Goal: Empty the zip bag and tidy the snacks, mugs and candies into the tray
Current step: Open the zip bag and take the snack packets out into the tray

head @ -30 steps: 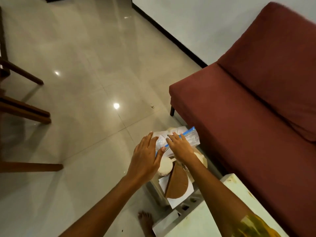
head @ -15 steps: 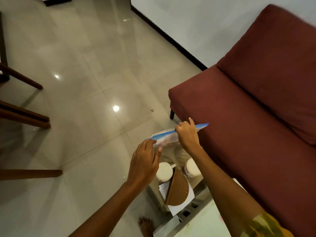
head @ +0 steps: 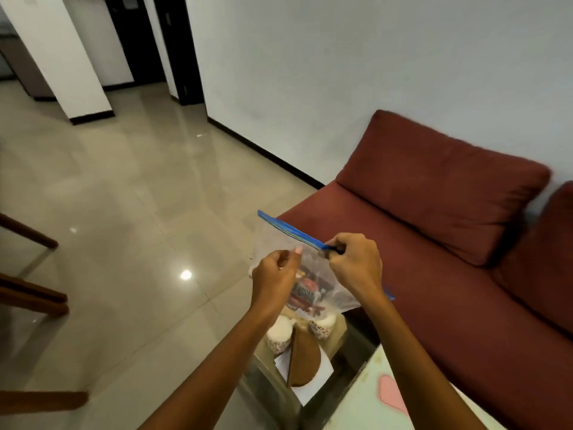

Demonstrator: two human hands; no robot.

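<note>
I hold a clear zip bag [head: 313, 276] with a blue zip strip up in front of me, above a small glass table [head: 350, 336]. My left hand [head: 274, 279] pinches the bag's near side below the strip. My right hand [head: 355, 265] grips the blue strip at its right part. Colourful snack packets [head: 305, 291] show through the plastic. Below the bag stand two white patterned mugs, one on the left [head: 279, 336] and one on the right [head: 323, 325], next to a brown woven half-round piece [head: 302, 358] lying on white paper. No tray can be identified.
A dark red sofa [head: 434, 259] runs along the right, close to the glass table. A pale surface with a pink shape [head: 393, 395] fills the bottom right corner. Wooden chair legs [head: 34, 299] stand at the left on the glossy tiled floor.
Both hands have lifted the bag off the table and raised it. The view has tilted up, showing more wall and doorways. My right hand has slid along the blue strip.
</note>
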